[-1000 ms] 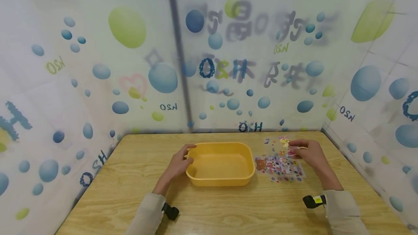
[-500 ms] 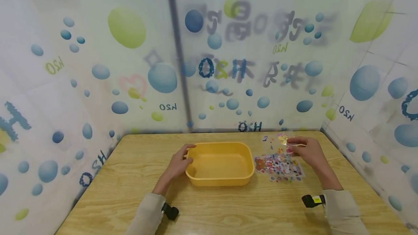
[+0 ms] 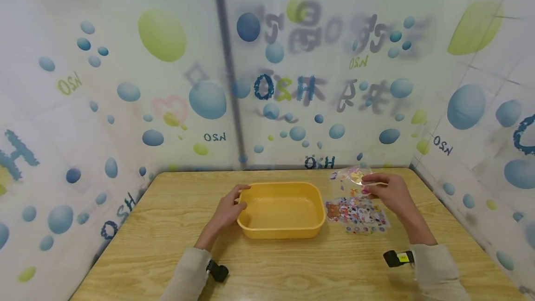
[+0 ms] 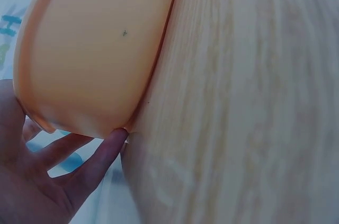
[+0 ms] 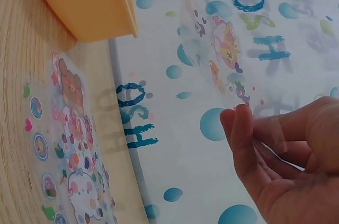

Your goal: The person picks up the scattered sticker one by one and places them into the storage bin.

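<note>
My left hand (image 3: 229,207) grips the yellow tub (image 3: 282,234) at left; my right hand (image 3: 388,193), stretched far right, pinches a sticker sheet (image 3: 355,175); the far curtain (image 3: 246,124) reads "H2O"

In the head view's lower centre, the rectangular plastic basin (image 3: 281,233) was plain yellow. At lower right, the flat transparent sticker sheets (image 3: 361,213) showed a brown bear, white animals and red, blue and green motifs; the pinched clear sticker sheet (image 5: 225,49) bore pink, yellow and orange figures. The wood-grain tabletop (image 3: 276,268) was tan, the white backdrop (image 3: 188,152) dotted blue and lime.
</note>
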A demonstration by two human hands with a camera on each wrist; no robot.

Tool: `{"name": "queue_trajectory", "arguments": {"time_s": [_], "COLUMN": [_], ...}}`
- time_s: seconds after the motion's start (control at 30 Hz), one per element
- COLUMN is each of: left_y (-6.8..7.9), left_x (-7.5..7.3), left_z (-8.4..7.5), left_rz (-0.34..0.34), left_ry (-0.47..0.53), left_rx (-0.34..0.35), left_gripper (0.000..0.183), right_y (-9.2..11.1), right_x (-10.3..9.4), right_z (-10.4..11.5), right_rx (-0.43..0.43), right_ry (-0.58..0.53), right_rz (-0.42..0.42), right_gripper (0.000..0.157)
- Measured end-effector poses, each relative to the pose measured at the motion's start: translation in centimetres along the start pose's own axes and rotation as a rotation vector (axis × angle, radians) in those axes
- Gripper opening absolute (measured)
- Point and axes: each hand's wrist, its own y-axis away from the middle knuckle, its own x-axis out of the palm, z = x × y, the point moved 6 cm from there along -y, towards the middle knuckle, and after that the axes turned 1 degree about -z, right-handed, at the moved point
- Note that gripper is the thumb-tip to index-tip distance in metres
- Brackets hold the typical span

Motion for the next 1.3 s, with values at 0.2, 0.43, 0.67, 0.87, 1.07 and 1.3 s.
{"name": "queue_trajectory", "arguments": {"time_s": [0.2,0.43,0.67,0.87,1.07,1.3], "left_y": [0.0,0.0,-0.2,0.0,-0.1,-0.1], "left_x": [0.0,0.0,0.0,0.0,0.0,-0.1], "left_z": [0.0,0.0,0.0,-0.3,-0.3,-0.2], "left_rz": [0.004,-0.002,-0.002,-0.003,-0.001,-0.007], "left_ry": [0.004,0.005,-0.003,-0.016,-0.016,-0.016], "left_rx": [0.007,0.006,0.014,0.002,0.004,0.01], "left_gripper": [0.049,0.05,0.05,0.049,0.049,0.05], "right_y": [0.1,0.2,0.2,0.4,0.5,0.5], "right_x": [0.3,0.7,1.2,1.3,1.6,1.8], "right_z": [0.7,1.2,1.5,2.2,2.5,2.7], "right_rx": [-0.017,-0.03,-0.018,-0.02,-0.019,-0.018], "right_ry": [0.009,0.016,0.021,0.032,0.028,0.033], "right_rz": [-0.002,0.0,0.007,0.003,0.007,0.002], "right_gripper": [0.031,0.031,0.031,0.031,0.03,0.029]}}
